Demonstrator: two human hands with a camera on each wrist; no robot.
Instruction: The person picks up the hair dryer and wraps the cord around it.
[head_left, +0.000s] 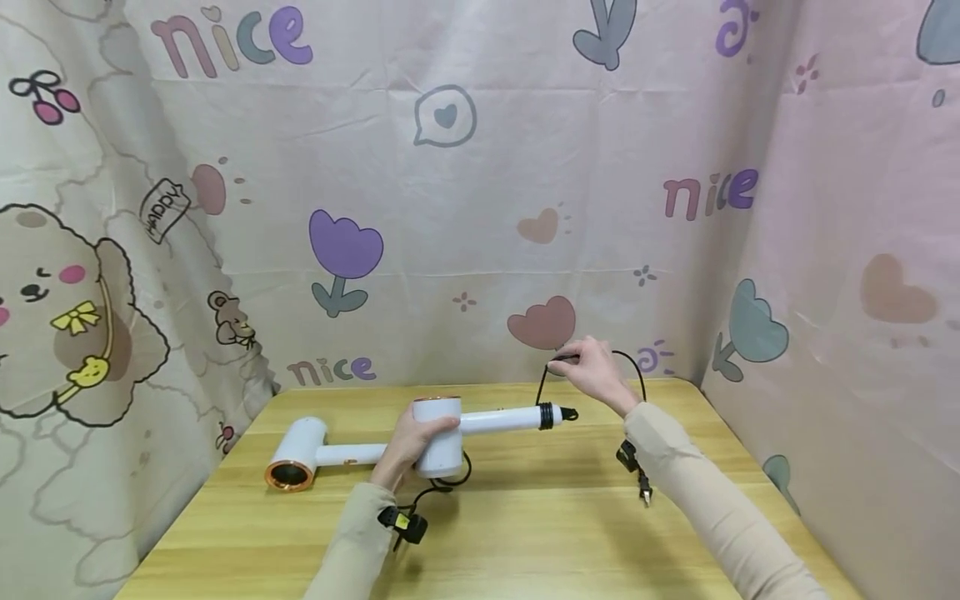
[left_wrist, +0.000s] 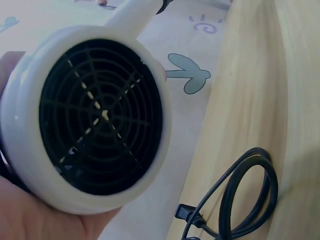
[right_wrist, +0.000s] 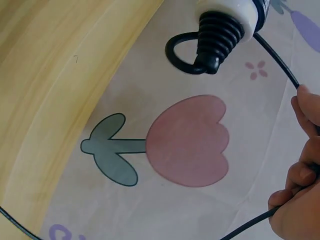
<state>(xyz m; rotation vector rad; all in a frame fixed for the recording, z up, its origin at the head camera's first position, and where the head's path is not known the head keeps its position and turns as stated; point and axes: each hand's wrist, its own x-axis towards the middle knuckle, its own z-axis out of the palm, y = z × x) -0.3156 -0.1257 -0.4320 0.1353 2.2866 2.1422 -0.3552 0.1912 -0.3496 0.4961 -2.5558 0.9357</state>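
My left hand grips a white hair dryer by its head and holds it above the table, handle out to the right. The dark round grille of that head fills much of the left wrist view. Black cord is wound round the handle's end beside a ribbed black sleeve with a loop. Up and to the right, my right hand pinches the cord between thumb and fingers. The cord's far end hangs down with its plug below the right wrist.
A second white hair dryer with a copper-coloured rim lies at the table's left, its handle pointing right. Its coiled black cord rests on the wooden table. Printed curtain surrounds the table at the back and sides.
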